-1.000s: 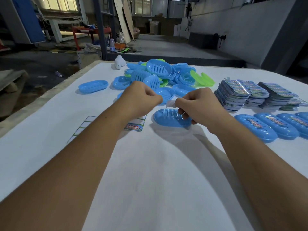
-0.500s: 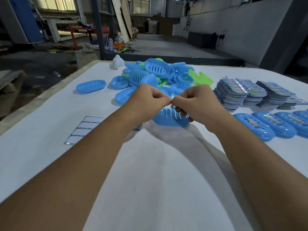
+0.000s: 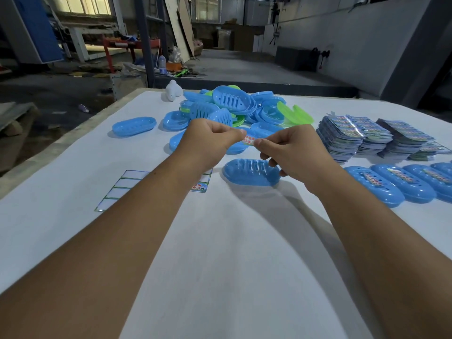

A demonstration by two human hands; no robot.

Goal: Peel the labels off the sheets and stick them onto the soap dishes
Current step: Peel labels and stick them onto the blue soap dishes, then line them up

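Two hands, left hand (image 3: pixel 208 140) and right hand (image 3: pixel 291 152), pinch opposite ends of a small label (image 3: pixel 249 140) above a blue soap dish (image 3: pixel 249 172) near centre; slack could fold its adhesive or land it crooked.

The hall is dim, with daylight entering only through the windows (image 3: pixel 80 6) at far left, while the white table (image 3: pixel 220 265) is evenly lit from overhead. Soft shadows fall on it beneath both forearms. Wide-angle distortion bends the edges; the near forearms look slightly soft, and faint glare glints on the label stacks (image 3: pixel 352 133).
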